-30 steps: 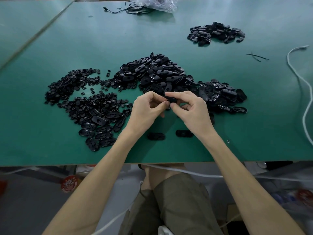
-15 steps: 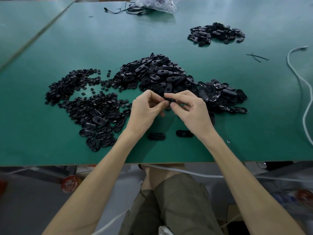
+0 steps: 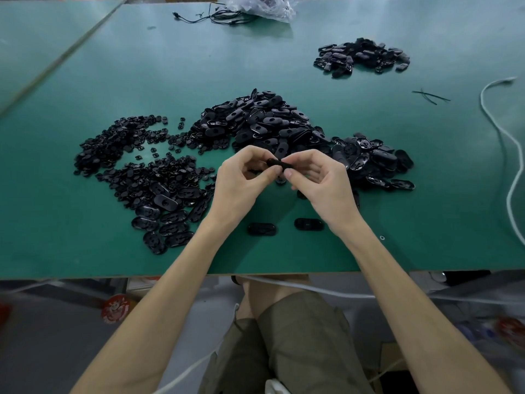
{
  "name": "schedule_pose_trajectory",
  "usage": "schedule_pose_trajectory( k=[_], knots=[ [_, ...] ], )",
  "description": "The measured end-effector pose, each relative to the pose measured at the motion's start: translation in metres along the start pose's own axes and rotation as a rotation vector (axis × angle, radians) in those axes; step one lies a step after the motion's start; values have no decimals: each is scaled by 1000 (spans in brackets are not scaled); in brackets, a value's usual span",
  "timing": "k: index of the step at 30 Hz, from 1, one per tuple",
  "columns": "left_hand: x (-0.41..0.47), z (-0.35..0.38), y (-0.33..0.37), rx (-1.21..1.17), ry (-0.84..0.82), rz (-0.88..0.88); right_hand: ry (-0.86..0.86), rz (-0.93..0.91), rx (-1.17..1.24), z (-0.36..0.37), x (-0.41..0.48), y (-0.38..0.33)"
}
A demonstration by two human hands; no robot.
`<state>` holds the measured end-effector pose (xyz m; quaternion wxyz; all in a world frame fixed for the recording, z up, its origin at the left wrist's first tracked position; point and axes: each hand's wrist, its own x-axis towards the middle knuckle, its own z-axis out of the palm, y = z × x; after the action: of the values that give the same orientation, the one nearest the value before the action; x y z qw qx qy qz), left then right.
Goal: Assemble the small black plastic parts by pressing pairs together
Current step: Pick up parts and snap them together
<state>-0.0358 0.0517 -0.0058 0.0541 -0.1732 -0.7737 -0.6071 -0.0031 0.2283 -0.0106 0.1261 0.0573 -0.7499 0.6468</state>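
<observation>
Head view, only one to go on. Dead centre of the frame: left grip and right grip both pinched onto one small black part, held up off the desk, just in front of the big heap of oval shells.

Looks like mid-press on a pair, probably seating a little insert into a shell, though can't tell whether fully snapped home. Next up, at a guess: squeezing squarely until flush, then dropping it beside the two ovals lying low centre near the desk edge, then grabbing fresh halves.

As for the part itself: glossy black, elongated, mostly hidden by fingertips. Small round bits piled centre left, another heap upper right.
</observation>
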Motion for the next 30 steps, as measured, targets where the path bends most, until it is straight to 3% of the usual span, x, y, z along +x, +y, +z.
schedule_pose_trajectory(
  k=[14,30],
  knots=[
    [0,-2,-2,-146,40,-45,-42,1,-43,3,-1,0],
    [1,-3,-1,-103,-102,-12,6,32,-82,7,-2,-4]
  ],
)
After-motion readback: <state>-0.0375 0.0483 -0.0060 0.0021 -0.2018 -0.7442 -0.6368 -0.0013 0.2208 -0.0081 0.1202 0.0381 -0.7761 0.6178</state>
